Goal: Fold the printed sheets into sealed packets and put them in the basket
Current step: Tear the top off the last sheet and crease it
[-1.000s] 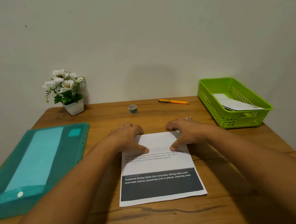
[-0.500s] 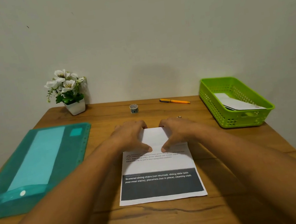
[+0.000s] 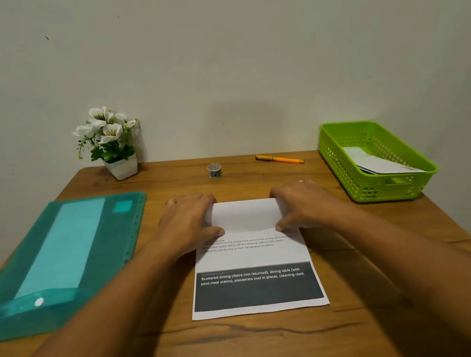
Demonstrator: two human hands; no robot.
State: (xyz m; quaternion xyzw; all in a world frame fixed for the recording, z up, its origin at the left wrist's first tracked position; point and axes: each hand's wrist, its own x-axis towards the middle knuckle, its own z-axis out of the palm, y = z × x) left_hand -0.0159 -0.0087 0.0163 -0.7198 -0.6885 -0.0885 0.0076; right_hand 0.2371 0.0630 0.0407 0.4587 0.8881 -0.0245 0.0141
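A printed sheet (image 3: 252,256) lies on the wooden table (image 3: 256,354) in front of me, its far end folded toward me as a blank white flap. My left hand (image 3: 187,223) presses the flap's left end and my right hand (image 3: 304,203) presses its right end, thumbs on the flap's near edge. The flap bulges slightly in the middle. A green plastic basket (image 3: 384,188) stands at the right of the table with a folded white packet (image 3: 380,163) inside.
A teal plastic folder (image 3: 56,262) with paper in it lies at the left. Along the far edge stand a small tape roll (image 3: 214,170), an orange pen (image 3: 279,159) and a potted white flower (image 3: 111,142). A wall rises right behind the table.
Both hands came together at the middle of the flap, then slid apart to its left and right ends. The sheet itself has stayed in place.
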